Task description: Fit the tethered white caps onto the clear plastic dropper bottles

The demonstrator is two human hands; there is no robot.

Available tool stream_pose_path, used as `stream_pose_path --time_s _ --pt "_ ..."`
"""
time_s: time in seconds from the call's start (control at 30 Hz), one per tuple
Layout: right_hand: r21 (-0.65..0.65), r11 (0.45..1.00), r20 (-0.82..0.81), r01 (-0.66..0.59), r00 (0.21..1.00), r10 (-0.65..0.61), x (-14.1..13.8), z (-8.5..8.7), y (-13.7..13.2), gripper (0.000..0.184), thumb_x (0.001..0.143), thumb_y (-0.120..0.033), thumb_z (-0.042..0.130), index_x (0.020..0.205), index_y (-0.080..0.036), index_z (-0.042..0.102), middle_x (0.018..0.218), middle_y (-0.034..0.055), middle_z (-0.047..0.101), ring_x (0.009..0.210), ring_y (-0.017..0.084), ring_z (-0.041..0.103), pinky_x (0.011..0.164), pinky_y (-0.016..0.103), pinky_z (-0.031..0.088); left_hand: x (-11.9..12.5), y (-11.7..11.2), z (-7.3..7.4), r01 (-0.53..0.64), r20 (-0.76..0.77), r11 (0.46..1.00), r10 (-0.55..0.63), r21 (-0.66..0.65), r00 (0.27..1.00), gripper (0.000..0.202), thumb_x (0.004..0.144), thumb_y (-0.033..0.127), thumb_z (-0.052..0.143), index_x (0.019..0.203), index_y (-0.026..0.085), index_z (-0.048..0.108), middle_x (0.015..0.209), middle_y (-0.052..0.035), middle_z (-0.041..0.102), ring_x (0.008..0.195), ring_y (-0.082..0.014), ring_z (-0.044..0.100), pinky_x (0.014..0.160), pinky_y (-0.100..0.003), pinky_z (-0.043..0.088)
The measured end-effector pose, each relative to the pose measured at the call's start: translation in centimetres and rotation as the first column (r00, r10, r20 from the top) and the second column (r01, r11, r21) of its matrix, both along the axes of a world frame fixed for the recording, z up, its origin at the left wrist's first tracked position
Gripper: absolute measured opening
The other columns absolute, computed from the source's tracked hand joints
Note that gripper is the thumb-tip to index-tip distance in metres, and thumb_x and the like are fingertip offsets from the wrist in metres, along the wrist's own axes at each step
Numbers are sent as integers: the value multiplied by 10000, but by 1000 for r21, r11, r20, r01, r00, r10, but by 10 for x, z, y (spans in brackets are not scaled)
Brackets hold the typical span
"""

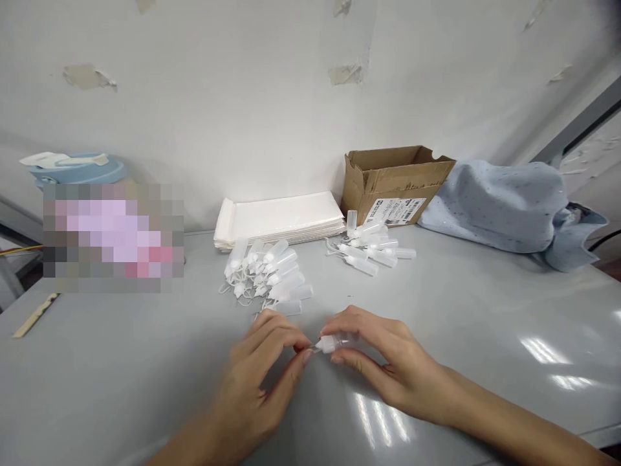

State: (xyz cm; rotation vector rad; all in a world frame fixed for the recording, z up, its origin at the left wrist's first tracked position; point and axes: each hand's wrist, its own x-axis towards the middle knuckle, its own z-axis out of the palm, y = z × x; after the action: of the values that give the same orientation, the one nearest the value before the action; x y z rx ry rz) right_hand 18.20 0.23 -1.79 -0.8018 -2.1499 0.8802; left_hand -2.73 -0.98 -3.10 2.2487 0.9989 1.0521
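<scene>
A small translucent squeeze bottle [328,343] with a white conical nozzle lies sideways above the table, its nozzle pointing left. My right hand [388,356] is closed around its body, thumb below and fingers above, hiding part of it. My left hand [272,369] pinches the thin tip at the nozzle's end between thumb and forefinger; the exact shape of that tip is too small to tell. Just beyond my left hand lies a pile of similar squeeze bottles [286,283] with white caps on thin cords. A second group of squeeze bottles [363,264] lies farther back, right of it.
A stack of white padded envelopes [286,217] lies against the wall. Beside it stands an open cardboard box [388,184], with pale blue speckled cloth [495,207] at its right. On the left are a blue lidded container [80,169], a blurred-out area and a narrow strip [36,316].
</scene>
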Motion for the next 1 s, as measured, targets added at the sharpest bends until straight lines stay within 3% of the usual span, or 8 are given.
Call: stream_pose_path --time_s 0.17,0.53,0.67,0.73,0.8,0.87,0.93,1.0 --pt "66 997 -21 -31 999 32 -3 -8 0 222 891 -97 470 1090 -180 519 931 69 628 855 163 573 737 288 496 3 -4 -5 55 -15 998 -55 25 998 204 844 -7 436 879 174 524 772 -38 559 752 -166 480 680 -314 426" --pt "39 996 -8 -78 997 79 -5 -18 0 204 893 -98 460 1070 -188 506 973 76 604 903 165 564 778 303 499 3 -3 -10 86 -76 995 -82 42 994 199 846 -7 436 898 163 525 759 -46 561 743 -176 476 676 -319 416" --pt "99 995 -13 11 1000 -9 -1 -13 7 255 873 -161 533 1120 -200 483 1144 115 539 1080 203 525 895 358 472 -5 4 -2 13 -86 994 -3 108 996 168 840 27 480 884 175 546 770 -33 597 747 -168 514 713 -317 441" --pt "169 976 11 139 990 -143 5 -11 14 321 865 -209 558 1170 -212 457 1223 129 493 1160 231 472 934 397 446 -13 10 3 -117 -90 977 134 177 987 130 838 68 516 856 189 560 756 -20 615 745 -167 538 696 -297 447" --pt "272 917 48 291 948 -315 11 -12 24 320 881 -220 528 1190 -207 444 1252 145 467 1193 254 435 938 433 434 -24 20 6 -346 -82 908 373 238 924 81 843 134 549 825 206 580 746 -7 626 735 -167 553 671 -282 448" --pt "405 829 119 385 877 -465 17 -16 34 283 890 -214 499 1169 -179 463 1270 176 430 1190 288 415 946 484 408 -34 33 4 -555 -16 753 598 353 801 53 847 178 565 853 215 603 771 -14 640 752 -180 562 706 -306 452" --pt "491 771 194 406 812 -551 22 -22 42 287 895 -209 473 1174 -139 465 1296 212 385 1190 324 389 931 515 403 -41 48 -1 -598 33 645 667 475 745 61 847 189 568 819 207 618 754 -26 649 754 -194 567 743 -338 446" --pt "527 762 279 377 770 -574 24 -30 47 303 897 -200 454 1185 -107 468 1317 235 359 1198 356 367 917 532 404 -44 60 -6 -608 33 618 687 498 726 80 853 198 558 824 189 632 776 -44 658 774 -206 569 766 -358 440"
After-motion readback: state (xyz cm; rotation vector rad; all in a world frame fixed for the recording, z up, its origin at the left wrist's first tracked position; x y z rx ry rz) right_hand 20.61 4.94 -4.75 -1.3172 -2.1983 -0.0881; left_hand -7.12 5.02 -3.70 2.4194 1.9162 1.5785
